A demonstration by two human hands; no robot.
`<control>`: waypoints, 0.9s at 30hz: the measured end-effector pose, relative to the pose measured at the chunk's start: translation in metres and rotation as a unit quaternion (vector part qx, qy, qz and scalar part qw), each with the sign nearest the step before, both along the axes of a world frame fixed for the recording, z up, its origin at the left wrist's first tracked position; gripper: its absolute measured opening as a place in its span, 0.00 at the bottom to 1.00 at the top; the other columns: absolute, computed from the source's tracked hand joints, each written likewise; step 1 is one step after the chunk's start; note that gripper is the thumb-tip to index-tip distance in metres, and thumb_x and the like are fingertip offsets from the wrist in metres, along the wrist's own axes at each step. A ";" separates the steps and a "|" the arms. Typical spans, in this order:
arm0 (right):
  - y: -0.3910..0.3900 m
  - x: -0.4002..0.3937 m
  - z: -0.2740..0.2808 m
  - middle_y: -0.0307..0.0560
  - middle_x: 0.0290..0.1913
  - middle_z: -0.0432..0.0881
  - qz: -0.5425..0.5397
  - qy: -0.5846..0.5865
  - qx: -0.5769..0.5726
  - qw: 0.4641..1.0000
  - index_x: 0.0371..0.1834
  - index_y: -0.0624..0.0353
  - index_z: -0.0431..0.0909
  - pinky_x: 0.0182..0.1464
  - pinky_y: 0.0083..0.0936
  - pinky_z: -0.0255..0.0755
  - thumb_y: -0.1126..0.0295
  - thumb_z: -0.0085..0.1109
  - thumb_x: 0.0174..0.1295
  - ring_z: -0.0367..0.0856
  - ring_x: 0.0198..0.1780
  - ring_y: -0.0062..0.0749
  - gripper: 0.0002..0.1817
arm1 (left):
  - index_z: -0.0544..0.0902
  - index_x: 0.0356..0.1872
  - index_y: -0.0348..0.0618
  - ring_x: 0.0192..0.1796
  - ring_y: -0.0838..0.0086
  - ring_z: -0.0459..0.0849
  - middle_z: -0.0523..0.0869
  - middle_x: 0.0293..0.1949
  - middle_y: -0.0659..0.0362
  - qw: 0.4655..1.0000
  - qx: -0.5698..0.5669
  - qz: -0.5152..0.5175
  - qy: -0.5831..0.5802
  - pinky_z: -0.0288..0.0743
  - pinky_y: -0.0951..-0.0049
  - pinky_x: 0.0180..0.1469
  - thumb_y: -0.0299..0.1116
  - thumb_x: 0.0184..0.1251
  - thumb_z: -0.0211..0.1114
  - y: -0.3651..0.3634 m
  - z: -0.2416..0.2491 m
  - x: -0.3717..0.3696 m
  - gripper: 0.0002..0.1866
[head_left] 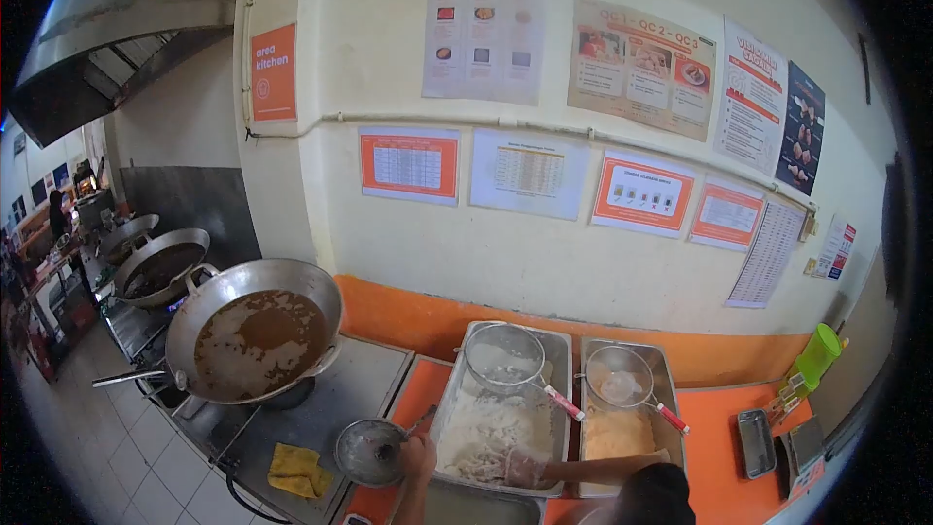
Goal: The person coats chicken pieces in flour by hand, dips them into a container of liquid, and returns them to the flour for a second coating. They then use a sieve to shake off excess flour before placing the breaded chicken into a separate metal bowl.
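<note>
My left hand (418,454) is closed on a round metal strainer (358,454), whose body hangs over the edge between stove and counter. My right hand (525,470), in a clear glove, is down in the white flour (491,425) at the near end of a metal tray (562,399). Lumpy coated pieces (476,467) lie beside its fingers, which are partly hidden. A sieve with a red-and-white handle (505,355) rests on this tray's far end. In a second tray (671,379) is orange-tinted flour (618,433), with another sieve (620,376) on it.
Left of the counter, a large wok (316,282) of brown oil sits on the stove, with a yellow cloth (299,470) nearby. More woks (180,243) stand beyond. At right are a small metal tin (755,442) and a green container (818,355). Posters (641,68) cover the wall.
</note>
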State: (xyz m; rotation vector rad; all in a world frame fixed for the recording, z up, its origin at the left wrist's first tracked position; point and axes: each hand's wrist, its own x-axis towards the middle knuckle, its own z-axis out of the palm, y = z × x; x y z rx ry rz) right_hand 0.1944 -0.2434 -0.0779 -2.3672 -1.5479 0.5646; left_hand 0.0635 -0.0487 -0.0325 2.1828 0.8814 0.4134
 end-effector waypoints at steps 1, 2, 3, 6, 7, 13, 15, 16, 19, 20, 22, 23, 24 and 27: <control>0.000 0.005 0.010 0.51 0.48 0.77 -0.001 -0.007 -0.001 1.000 0.58 0.47 0.69 0.45 0.42 0.69 0.58 0.48 0.58 0.78 0.45 0.40 0.23 | 0.82 0.26 0.29 0.35 0.44 0.83 0.82 0.28 0.36 1.000 -0.009 0.004 -0.002 0.76 0.52 0.42 0.42 0.65 0.47 0.001 0.003 -0.001 0.24; 0.006 0.007 0.019 0.51 0.49 0.77 -0.003 -0.015 -0.001 1.000 0.59 0.46 0.69 0.45 0.42 0.69 0.57 0.48 0.58 0.78 0.45 0.40 0.24 | 0.82 0.26 0.29 0.34 0.45 0.83 0.82 0.28 0.36 1.000 0.008 0.007 -0.008 0.76 0.52 0.41 0.42 0.65 0.47 0.003 0.003 0.002 0.24; 0.012 0.012 0.018 0.51 0.49 0.77 -0.006 -0.026 -0.002 1.000 0.59 0.46 0.68 0.45 0.42 0.69 0.57 0.48 0.58 0.78 0.45 0.40 0.24 | 0.82 0.26 0.29 0.34 0.45 0.83 0.81 0.28 0.36 1.000 0.023 0.009 -0.011 0.76 0.52 0.41 0.42 0.65 0.47 0.004 0.000 0.003 0.24; 0.050 0.030 -0.013 0.52 0.50 0.76 -0.029 -0.073 -0.002 0.997 0.61 0.45 0.66 0.44 0.43 0.69 0.56 0.49 0.57 0.78 0.45 0.41 0.26 | 0.82 0.26 0.28 0.34 0.45 0.83 0.81 0.28 0.35 1.000 0.001 0.001 -0.023 0.76 0.51 0.40 0.42 0.65 0.46 -0.003 0.001 -0.001 0.25; 0.060 0.032 -0.023 0.53 0.51 0.76 -0.036 -0.079 -0.007 0.996 0.61 0.45 0.66 0.44 0.43 0.69 0.56 0.49 0.57 0.78 0.45 0.41 0.26 | 0.82 0.26 0.28 0.34 0.45 0.83 0.81 0.28 0.35 0.999 -0.011 -0.001 -0.030 0.76 0.51 0.40 0.42 0.65 0.46 -0.002 0.006 0.001 0.25; 0.064 0.023 -0.055 0.54 0.53 0.74 -0.029 -0.078 -0.035 0.996 0.64 0.42 0.63 0.42 0.43 0.70 0.54 0.51 0.55 0.78 0.44 0.42 0.30 | 0.81 0.26 0.27 0.33 0.42 0.82 0.81 0.28 0.35 1.000 -0.001 0.015 -0.001 0.76 0.51 0.41 0.41 0.64 0.47 0.004 -0.003 0.004 0.24; 0.060 0.020 -0.065 0.55 0.54 0.73 -0.030 -0.076 -0.042 0.996 0.65 0.41 0.62 0.42 0.43 0.70 0.53 0.51 0.55 0.78 0.44 0.43 0.31 | 0.81 0.26 0.27 0.33 0.42 0.81 0.81 0.28 0.35 1.000 -0.009 0.015 0.005 0.75 0.50 0.40 0.41 0.64 0.47 -0.002 -0.001 0.003 0.24; 0.061 0.019 -0.070 0.55 0.54 0.73 -0.029 -0.078 -0.047 0.995 0.65 0.41 0.61 0.42 0.43 0.70 0.53 0.52 0.55 0.78 0.44 0.43 0.32 | 0.81 0.25 0.27 0.33 0.42 0.81 0.81 0.28 0.35 1.000 -0.011 0.018 0.012 0.75 0.50 0.40 0.41 0.64 0.47 -0.002 0.000 0.004 0.24; 0.050 0.005 -0.092 0.56 0.56 0.72 -0.030 -0.076 -0.053 0.995 0.66 0.40 0.60 0.41 0.44 0.71 0.52 0.52 0.54 0.79 0.44 0.44 0.34 | 0.80 0.25 0.29 0.33 0.43 0.81 0.80 0.27 0.36 1.000 0.007 -0.008 -0.011 0.74 0.50 0.38 0.41 0.65 0.48 -0.005 0.025 -0.007 0.23; 0.043 -0.001 -0.098 0.56 0.56 0.71 -0.029 -0.082 -0.059 0.994 0.67 0.40 0.59 0.41 0.44 0.71 0.51 0.53 0.54 0.79 0.44 0.44 0.34 | 0.79 0.27 0.30 0.33 0.43 0.81 0.80 0.26 0.36 0.996 0.017 -0.011 -0.087 0.73 0.51 0.37 0.41 0.66 0.49 -0.003 0.010 -0.005 0.21; 0.028 -0.011 -0.107 0.57 0.57 0.71 -0.033 -0.088 -0.081 0.992 0.68 0.39 0.58 0.40 0.44 0.71 0.51 0.53 0.53 0.79 0.44 0.44 0.35 | 0.78 0.27 0.31 0.31 0.43 0.80 0.79 0.26 0.37 0.993 0.033 0.005 -0.113 0.73 0.51 0.34 0.40 0.68 0.49 -0.005 0.012 -0.001 0.20; 0.026 -0.011 -0.109 0.57 0.57 0.71 -0.030 -0.093 -0.100 0.990 0.68 0.38 0.58 0.40 0.44 0.71 0.50 0.53 0.53 0.79 0.44 0.44 0.36 | 0.79 0.26 0.31 0.31 0.44 0.81 0.80 0.26 0.36 0.994 0.052 -0.005 -0.091 0.73 0.52 0.34 0.41 0.68 0.49 -0.003 0.011 -0.001 0.21; 0.026 -0.011 -0.110 0.58 0.58 0.70 -0.028 -0.097 -0.123 0.987 0.69 0.38 0.57 0.40 0.44 0.71 0.50 0.54 0.53 0.79 0.44 0.45 0.37 | 0.79 0.25 0.30 0.31 0.45 0.81 0.80 0.26 0.36 0.995 0.072 -0.016 -0.069 0.73 0.53 0.34 0.41 0.68 0.49 -0.001 0.010 -0.001 0.22; 0.043 0.007 -0.098 0.59 0.59 0.69 -0.063 -0.151 -0.132 0.978 0.70 0.37 0.56 0.39 0.44 0.72 0.49 0.54 0.52 0.79 0.44 0.45 0.39 | 0.80 0.25 0.27 0.32 0.44 0.81 0.80 0.27 0.35 0.998 0.042 -0.008 -0.036 0.73 0.52 0.35 0.40 0.66 0.49 0.000 0.027 0.005 0.23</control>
